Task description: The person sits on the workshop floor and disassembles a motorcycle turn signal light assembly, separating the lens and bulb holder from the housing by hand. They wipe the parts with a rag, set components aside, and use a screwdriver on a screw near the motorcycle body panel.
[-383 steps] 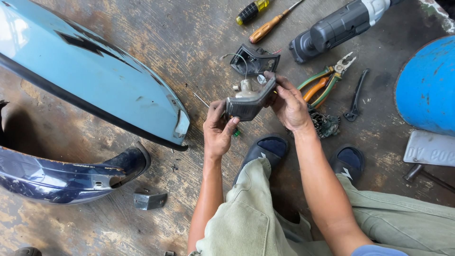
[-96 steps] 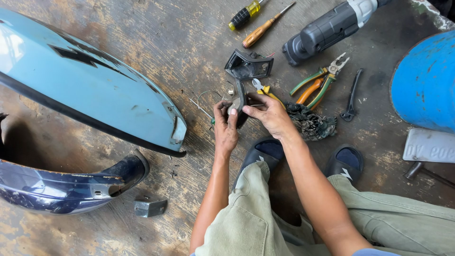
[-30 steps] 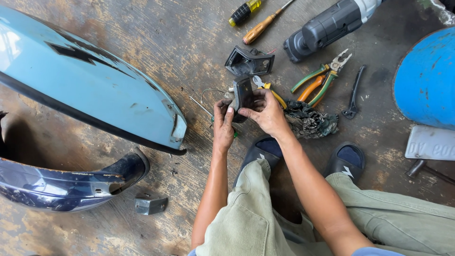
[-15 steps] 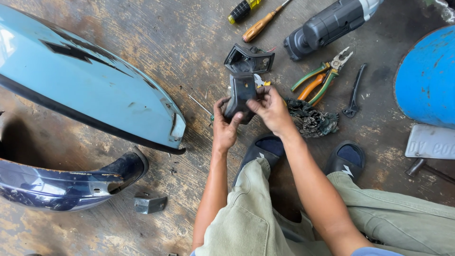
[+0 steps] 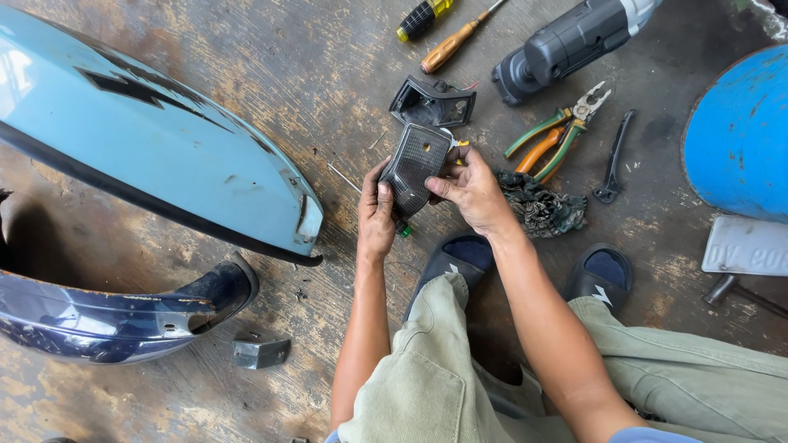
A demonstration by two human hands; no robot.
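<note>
Your fingers gripped a smoked lamp lens (image 5: 417, 166), left hand (image 5: 376, 220) at its lower edge, right hand (image 5: 469, 190) alongside; beyond your fingertips lay its empty housing (image 5: 432, 103).

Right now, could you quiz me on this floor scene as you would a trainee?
1. True or false: both hands hold the smoked lamp lens.
2. Which lies nearest the right hand: A the crumpled rag, B the blue drum, C the metal bracket?
3. Fill in: beside the pliers lies a black ____.

Key: 1 true; 2 A; 3 spanner.
</note>
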